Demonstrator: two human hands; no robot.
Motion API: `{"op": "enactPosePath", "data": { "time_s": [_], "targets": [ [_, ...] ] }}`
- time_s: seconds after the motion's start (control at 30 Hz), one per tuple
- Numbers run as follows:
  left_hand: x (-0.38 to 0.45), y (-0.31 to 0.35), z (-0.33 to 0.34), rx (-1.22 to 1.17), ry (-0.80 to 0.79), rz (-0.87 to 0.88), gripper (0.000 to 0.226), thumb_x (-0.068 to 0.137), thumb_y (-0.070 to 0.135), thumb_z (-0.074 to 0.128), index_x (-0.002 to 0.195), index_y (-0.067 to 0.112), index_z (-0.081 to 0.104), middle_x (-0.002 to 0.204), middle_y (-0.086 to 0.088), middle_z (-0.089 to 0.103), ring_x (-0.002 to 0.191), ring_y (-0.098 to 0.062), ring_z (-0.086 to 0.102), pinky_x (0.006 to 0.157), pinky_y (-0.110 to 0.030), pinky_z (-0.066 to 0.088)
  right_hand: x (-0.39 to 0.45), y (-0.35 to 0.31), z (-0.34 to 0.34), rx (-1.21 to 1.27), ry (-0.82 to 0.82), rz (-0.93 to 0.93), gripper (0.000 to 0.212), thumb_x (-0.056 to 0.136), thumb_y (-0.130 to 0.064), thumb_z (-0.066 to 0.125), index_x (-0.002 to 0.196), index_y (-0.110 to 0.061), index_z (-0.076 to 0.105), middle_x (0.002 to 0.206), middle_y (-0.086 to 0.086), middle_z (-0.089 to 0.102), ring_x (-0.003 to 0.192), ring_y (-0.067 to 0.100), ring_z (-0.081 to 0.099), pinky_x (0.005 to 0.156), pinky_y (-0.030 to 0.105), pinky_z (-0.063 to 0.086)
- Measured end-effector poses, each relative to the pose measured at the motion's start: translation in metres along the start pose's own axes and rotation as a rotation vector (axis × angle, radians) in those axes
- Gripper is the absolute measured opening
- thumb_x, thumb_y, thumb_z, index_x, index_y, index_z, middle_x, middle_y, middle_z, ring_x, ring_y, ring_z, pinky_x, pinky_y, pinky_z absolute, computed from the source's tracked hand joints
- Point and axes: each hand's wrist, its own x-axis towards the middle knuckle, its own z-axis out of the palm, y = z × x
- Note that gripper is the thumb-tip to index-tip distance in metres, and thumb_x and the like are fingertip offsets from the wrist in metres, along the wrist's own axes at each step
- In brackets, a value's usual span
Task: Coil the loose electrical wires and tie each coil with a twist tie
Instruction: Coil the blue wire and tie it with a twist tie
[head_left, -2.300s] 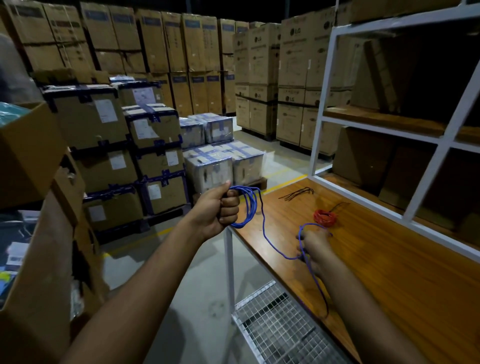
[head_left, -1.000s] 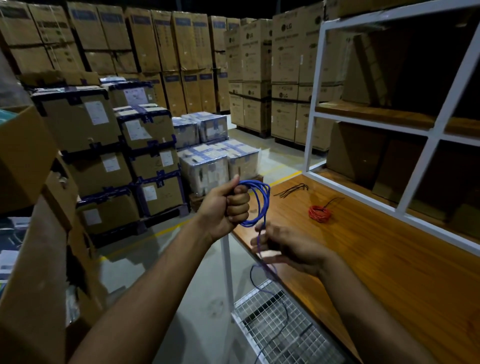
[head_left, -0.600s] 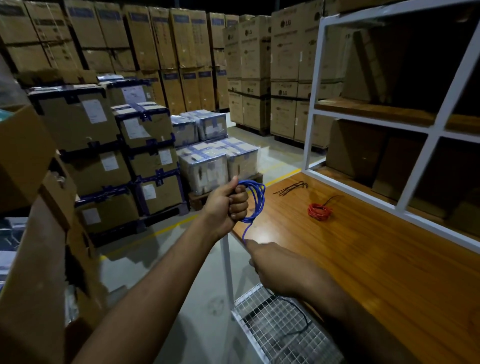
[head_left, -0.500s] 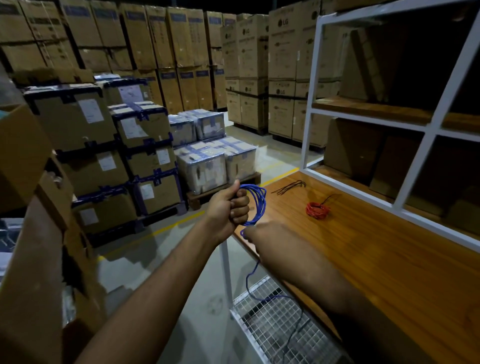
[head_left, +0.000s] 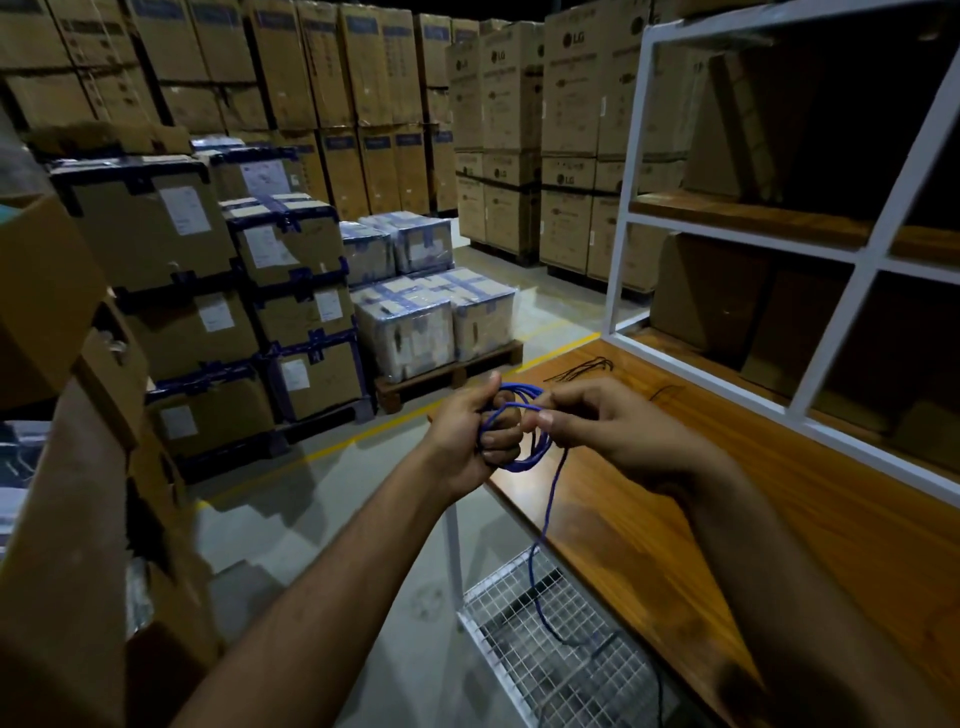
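the right hand (head_left: 613, 431) is now coming up from below the wooden table (head_left: 779, 519), its fingers pinching the blue wire (head_left: 553, 499) and laying another loop onto the coil (head_left: 524, 457) gripped in the left hand's (head_left: 467, 436) fist, while the tail is getting shorter.

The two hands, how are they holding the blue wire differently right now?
The left hand is a closed fist gripping the gathered loops of the blue wire; the right hand only pinches a strand with its fingertips. The left hand hangs off the wooden table edge; the right hand sits above it. Both touch the same coil, whose loose tail dangles below.
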Motion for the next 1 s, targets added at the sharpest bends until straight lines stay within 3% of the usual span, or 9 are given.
{"op": "enactPosePath", "data": {
  "time_s": [0.07, 0.17, 0.27, 0.33, 0.43, 0.53, 0.63, 0.83, 1.0],
  "targets": [
    [-0.001, -0.002, -0.002, 0.013, 0.002, -0.013, 0.05, 0.105, 0.038, 0.031, 0.072, 0.009, 0.055, 0.051, 0.003, 0.033, 0.034, -0.004, 0.022, 0.037, -0.018, 0.012, -0.003, 0.0, -0.008, 0.012, -0.059, 0.024, 0.018, 0.101, -0.01, 0.053, 0.109, -0.012, 0.069, 0.086, 0.002, 0.067, 0.079, 0.012, 0.063, 0.075, 0.026, 0.054],
    [-0.003, -0.007, 0.003, -0.027, -0.01, -0.067, 0.042, 0.105, 0.04, 0.029, 0.077, 0.014, 0.046, 0.051, 0.006, 0.031, 0.033, -0.003, 0.024, 0.036, -0.016, 0.012, 0.009, 0.002, -0.009, -0.347, 0.232, 0.013, 0.015, 0.098, -0.016, 0.059, 0.095, -0.025, 0.071, 0.074, -0.003, 0.068, 0.064, 0.008, 0.066, 0.066, 0.03, 0.057],
    [-0.005, -0.015, 0.007, -0.07, -0.026, -0.096, 0.041, 0.103, 0.043, 0.029, 0.074, 0.016, 0.04, 0.05, 0.005, 0.032, 0.032, -0.003, 0.025, 0.035, -0.017, 0.013, 0.023, 0.006, -0.009, -0.591, 0.512, -0.106, 0.006, 0.089, -0.028, 0.072, 0.084, -0.027, 0.076, 0.069, -0.014, 0.065, 0.063, -0.002, 0.06, 0.061, 0.014, 0.047],
    [-0.006, -0.015, 0.006, -0.105, -0.058, -0.102, 0.044, 0.102, 0.046, 0.029, 0.073, 0.016, 0.041, 0.049, 0.006, 0.029, 0.033, -0.004, 0.022, 0.036, -0.018, 0.012, 0.029, 0.014, -0.01, -0.628, 0.589, -0.107, 0.02, 0.084, -0.039, 0.076, 0.07, -0.026, 0.071, 0.06, -0.012, 0.06, 0.061, 0.001, 0.056, 0.054, 0.011, 0.038],
    [-0.007, -0.007, 0.003, -0.134, -0.108, -0.112, 0.042, 0.1, 0.045, 0.033, 0.071, 0.016, 0.041, 0.049, 0.007, 0.027, 0.04, -0.007, 0.011, 0.038, -0.02, 0.009, 0.031, 0.03, -0.011, -0.435, 0.419, 0.036, 0.039, 0.092, -0.043, 0.065, 0.061, -0.02, 0.065, 0.051, -0.004, 0.052, 0.047, 0.006, 0.043, 0.051, 0.023, 0.035],
    [-0.009, 0.001, -0.002, -0.168, -0.098, -0.092, 0.036, 0.097, 0.037, 0.039, 0.068, 0.016, 0.042, 0.046, 0.008, 0.027, 0.041, -0.008, 0.008, 0.038, -0.02, 0.008, 0.02, 0.048, -0.013, -0.01, 0.099, 0.164, 0.037, 0.102, -0.028, 0.047, 0.081, -0.001, 0.061, 0.063, 0.001, 0.048, 0.054, 0.008, 0.042, 0.054, 0.026, 0.035],
    [-0.012, 0.017, -0.013, -0.247, -0.067, -0.017, 0.036, 0.095, 0.034, 0.04, 0.064, 0.017, 0.045, 0.044, 0.007, 0.028, 0.041, -0.007, 0.007, 0.039, -0.021, 0.007, -0.001, 0.074, -0.012, 0.139, -0.127, 0.205, 0.031, 0.102, -0.032, 0.045, 0.084, -0.01, 0.058, 0.071, 0.0, 0.05, 0.064, 0.01, 0.043, 0.061, 0.023, 0.037],
    [-0.007, 0.031, -0.026, -0.24, 0.047, 0.077, 0.036, 0.103, 0.034, 0.03, 0.07, 0.019, 0.037, 0.045, 0.008, 0.026, 0.034, -0.005, 0.016, 0.037, -0.021, 0.008, -0.027, 0.09, 0.02, 0.383, -0.019, 0.177, 0.02, 0.101, -0.024, 0.049, 0.092, -0.007, 0.055, 0.072, 0.003, 0.055, 0.071, 0.017, 0.055, 0.071, 0.027, 0.046],
    [0.004, 0.032, -0.027, -0.19, 0.101, 0.088, 0.039, 0.105, 0.036, 0.028, 0.071, 0.02, 0.036, 0.045, 0.008, 0.026, 0.031, -0.004, 0.022, 0.036, -0.02, 0.01, -0.025, 0.078, 0.07, -0.468, 0.317, 0.098, 0.017, 0.103, -0.028, 0.049, 0.088, -0.029, 0.058, 0.072, -0.006, 0.063, 0.064, 0.01, 0.062, 0.059, 0.032, 0.049]
  ]
}}
